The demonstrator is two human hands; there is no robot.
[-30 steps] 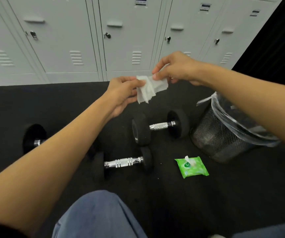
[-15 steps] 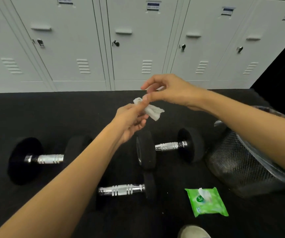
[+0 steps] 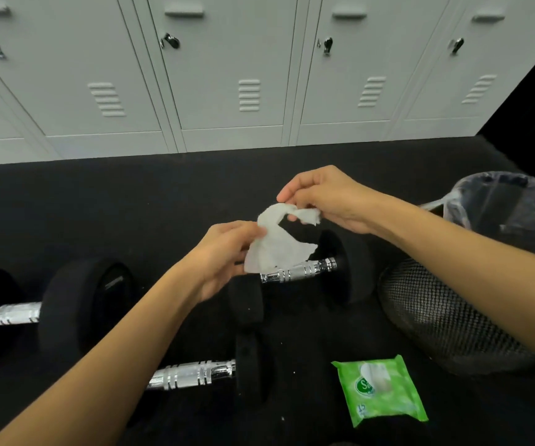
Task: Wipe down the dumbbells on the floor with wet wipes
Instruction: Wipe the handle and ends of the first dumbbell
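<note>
Crumpled white wet wipe (image 3: 275,249) mid-frame, in air, stretched between both hands. Left hand (image 3: 224,252) pinches lower sheet; right hand (image 3: 327,197) pinches twisted upper corner, fingers curled.

Black rubber floor (image 3: 131,204) below; grey metal lockers (image 3: 227,75) across top.

Three black-ended chrome-handled dumbbells on floor:
- middle dumbbell (image 3: 298,272) directly behind wipe
- near dumbbell (image 3: 192,376) lower centre, left end hidden by forearm
- left dumbbell (image 3: 76,304) cut off at frame edge

Green wet-wipe pack (image 3: 380,389) lower right; black mesh bin (image 3: 446,317) with clear liner at right.

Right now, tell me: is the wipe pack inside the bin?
No, the wipe pack lies on the floor beside the bin.
</note>
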